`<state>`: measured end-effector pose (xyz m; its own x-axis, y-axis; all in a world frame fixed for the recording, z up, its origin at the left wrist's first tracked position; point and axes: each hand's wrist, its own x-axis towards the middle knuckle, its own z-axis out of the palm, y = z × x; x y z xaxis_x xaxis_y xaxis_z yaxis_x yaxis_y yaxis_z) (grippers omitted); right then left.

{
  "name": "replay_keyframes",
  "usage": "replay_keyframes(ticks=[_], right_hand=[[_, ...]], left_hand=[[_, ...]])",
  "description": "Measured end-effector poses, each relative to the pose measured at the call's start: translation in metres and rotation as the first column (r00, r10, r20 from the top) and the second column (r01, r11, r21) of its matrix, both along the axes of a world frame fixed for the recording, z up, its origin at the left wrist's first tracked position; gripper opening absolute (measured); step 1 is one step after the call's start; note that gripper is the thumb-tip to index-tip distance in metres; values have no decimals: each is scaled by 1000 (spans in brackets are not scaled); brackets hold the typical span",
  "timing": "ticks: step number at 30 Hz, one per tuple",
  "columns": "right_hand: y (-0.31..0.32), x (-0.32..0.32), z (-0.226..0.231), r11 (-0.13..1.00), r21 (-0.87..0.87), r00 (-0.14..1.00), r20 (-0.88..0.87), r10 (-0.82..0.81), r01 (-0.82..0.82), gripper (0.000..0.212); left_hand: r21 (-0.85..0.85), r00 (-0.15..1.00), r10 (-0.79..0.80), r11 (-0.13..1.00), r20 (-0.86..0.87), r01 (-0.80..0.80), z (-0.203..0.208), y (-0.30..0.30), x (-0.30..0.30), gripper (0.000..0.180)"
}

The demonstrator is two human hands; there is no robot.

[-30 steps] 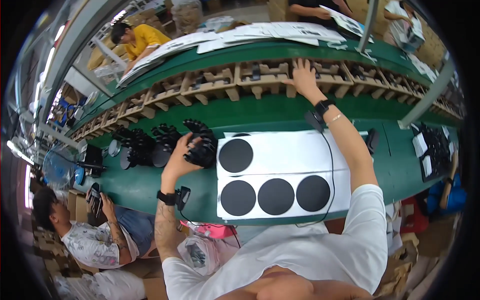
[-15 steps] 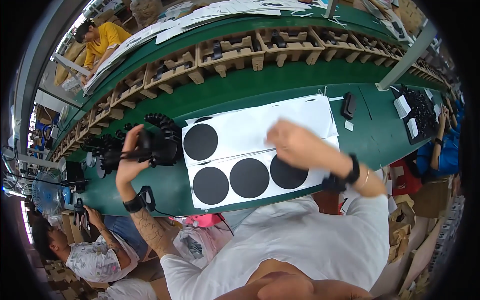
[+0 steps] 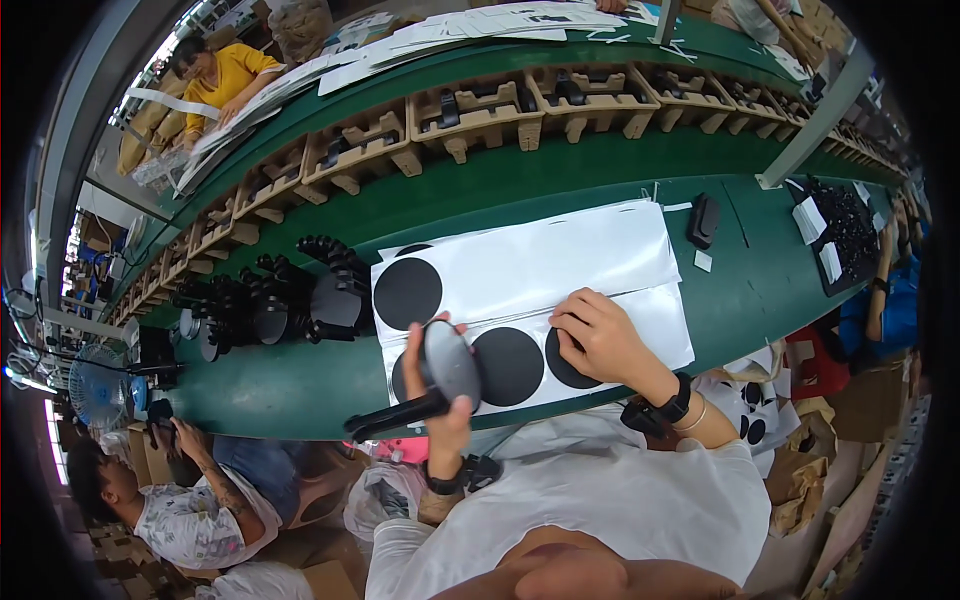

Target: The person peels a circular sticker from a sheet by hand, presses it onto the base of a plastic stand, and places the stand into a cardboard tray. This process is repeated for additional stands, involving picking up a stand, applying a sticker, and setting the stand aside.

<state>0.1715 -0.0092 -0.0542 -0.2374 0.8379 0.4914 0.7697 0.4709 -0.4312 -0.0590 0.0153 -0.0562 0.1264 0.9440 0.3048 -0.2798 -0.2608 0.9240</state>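
My left hand (image 3: 447, 428) is closed round a black round-based part (image 3: 453, 362), its flat disc face turned up and its dark arm jutting left past the near edge of the green table (image 3: 270, 400). I hold it over the near left of a white sheet (image 3: 650, 310), where it partly hides one black sticker. Just right of it, the middle black sticker (image 3: 507, 367) lies in plain view. My right hand (image 3: 605, 340) is over the rightmost one, fingertips bunched narrow; I cannot tell whether they pinch anything. Farther in, a second white sheet (image 3: 560, 255) has a black circle (image 3: 407, 293) at its left end. Left of the sheets stand more black parts (image 3: 273, 322); well to the right lies a black block (image 3: 703, 221). Beyond runs a line of brown trays (image 3: 480, 132), then, farthest, spread white papers (image 3: 450, 40) near a co-worker in yellow (image 3: 240, 72).
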Motion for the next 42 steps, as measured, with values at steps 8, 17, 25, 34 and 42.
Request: replay_keyframes(ticks=[8,17,25,34,42], right_hand=[[-3,0,6,996,88,998,-55,-6,10,17],[-6,6,7,984,179,998,-67,20,-8,23],[-12,6,3,983,178,993,-103,52,-33,29],[-20,18,-3,974,225,901,-427,70,31,15],[-33,5,34,896,260,99,-966,240,359,19]], left_hand=[[-51,999,-10,999,42,12,-6,0,7,90],[18,1000,-9,1000,-2,9,-11,1,11,89],[-47,998,-13,999,63,16,-11,-3,8,88],[-24,997,-26,999,69,28,-14,-10,0,84],[-141,943,-235,952,236,273,11,-14,0,88]])
